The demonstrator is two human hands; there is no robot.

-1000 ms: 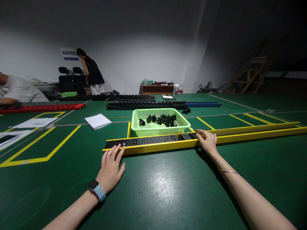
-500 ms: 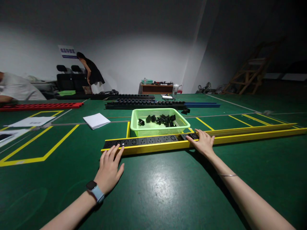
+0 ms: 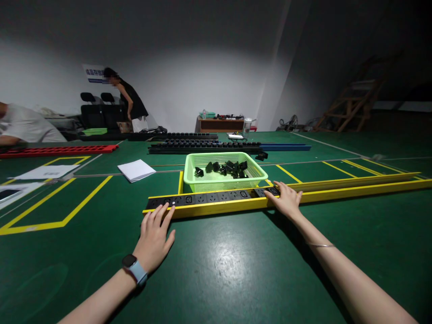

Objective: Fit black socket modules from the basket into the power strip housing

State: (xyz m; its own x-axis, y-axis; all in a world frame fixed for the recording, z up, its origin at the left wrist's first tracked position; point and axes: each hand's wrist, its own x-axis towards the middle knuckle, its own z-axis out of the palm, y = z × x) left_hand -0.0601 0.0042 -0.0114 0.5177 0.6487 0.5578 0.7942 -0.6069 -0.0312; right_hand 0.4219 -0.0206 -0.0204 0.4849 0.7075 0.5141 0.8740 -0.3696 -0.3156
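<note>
A long yellow rail (image 3: 337,192) lies across the green table, its left stretch filled with black socket modules (image 3: 209,197). My left hand (image 3: 153,238), a watch on its wrist, lies flat on the table with fingers spread, fingertips touching the rail's left end. My right hand (image 3: 286,199) rests open on the rail, fingers laid over the last socket module near the middle. Just behind the rail stands a light green basket (image 3: 195,177) holding several loose black socket modules (image 3: 226,168).
Farther back lie black socket strips (image 3: 202,146), a blue rail (image 3: 286,147) and a red rail (image 3: 57,150). White papers (image 3: 136,170) lie at the left. One person (image 3: 130,101) stands by the wall; another (image 3: 27,128) leans over the table at far left. A wooden ladder (image 3: 354,103) is at right.
My right hand slid a little left along the rail onto the last socket module. My left hand stayed at the rail's end. The standing person turned slightly.
</note>
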